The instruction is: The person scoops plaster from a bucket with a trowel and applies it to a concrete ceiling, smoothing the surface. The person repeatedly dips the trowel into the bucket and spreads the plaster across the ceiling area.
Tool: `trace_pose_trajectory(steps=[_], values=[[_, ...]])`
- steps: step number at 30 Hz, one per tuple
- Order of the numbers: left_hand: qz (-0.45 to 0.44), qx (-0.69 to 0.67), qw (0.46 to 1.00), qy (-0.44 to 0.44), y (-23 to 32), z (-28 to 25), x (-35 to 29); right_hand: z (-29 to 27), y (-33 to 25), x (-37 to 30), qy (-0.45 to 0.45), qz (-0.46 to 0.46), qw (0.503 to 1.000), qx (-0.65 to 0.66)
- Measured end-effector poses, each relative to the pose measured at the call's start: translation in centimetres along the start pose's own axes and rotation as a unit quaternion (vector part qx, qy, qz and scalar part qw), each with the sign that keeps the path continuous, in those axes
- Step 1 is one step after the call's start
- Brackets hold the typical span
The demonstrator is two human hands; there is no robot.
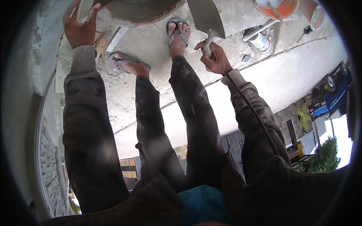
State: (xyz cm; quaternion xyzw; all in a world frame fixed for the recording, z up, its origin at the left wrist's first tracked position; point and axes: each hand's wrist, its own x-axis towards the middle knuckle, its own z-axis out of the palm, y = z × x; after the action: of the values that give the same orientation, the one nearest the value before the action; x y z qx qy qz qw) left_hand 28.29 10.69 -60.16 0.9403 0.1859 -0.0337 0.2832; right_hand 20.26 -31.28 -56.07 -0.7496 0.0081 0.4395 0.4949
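Observation:
In my right hand (217, 58) is a trowel (206, 17), its pale, mortar-smeared handle wrapped by my fingers and its broad grey blade pointing away from me. The blade shows no clear load of mortar. My left hand (80, 30) reaches to the far left, thumb and fingers closed about a grey flat piece (86, 9) that the upper picture edge cuts off. Just right of that hand lies a wide round basin (130, 21), grey-coated with orange-red patches on its rim; wet grey mortar shows inside. Its far side is out of view.
My sandalled feet (177, 37) stand on the dusty concrete ground before the basin. At far right are an orange bucket (285, 13), a second bucket (318, 19) and a white can (260, 42). Wood scraps (117, 39) lie below the basin. A plastered wall (28, 56) rises left.

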Motion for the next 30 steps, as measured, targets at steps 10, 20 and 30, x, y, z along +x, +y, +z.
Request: trace_pose_trajectory(steps=[10, 20, 30], values=[[0.076, 0.029, 0.996, 0.044, 3.0, -1.3, 2.4, -1.6, -1.0, -5.9, 0.159, 0.173, 0.957, -0.17], [-0.169, -0.121, 0.965, -0.162, 16.0, -26.0, -16.5, -9.2, -31.8, -24.2, 0.144, -0.091, 0.926, -0.337], [-0.142, -0.163, 0.976, -0.017, 18.6, -44.2, -23.8, -6.9, -67.4, -30.8, 0.068, -0.454, 0.812, -0.362]])
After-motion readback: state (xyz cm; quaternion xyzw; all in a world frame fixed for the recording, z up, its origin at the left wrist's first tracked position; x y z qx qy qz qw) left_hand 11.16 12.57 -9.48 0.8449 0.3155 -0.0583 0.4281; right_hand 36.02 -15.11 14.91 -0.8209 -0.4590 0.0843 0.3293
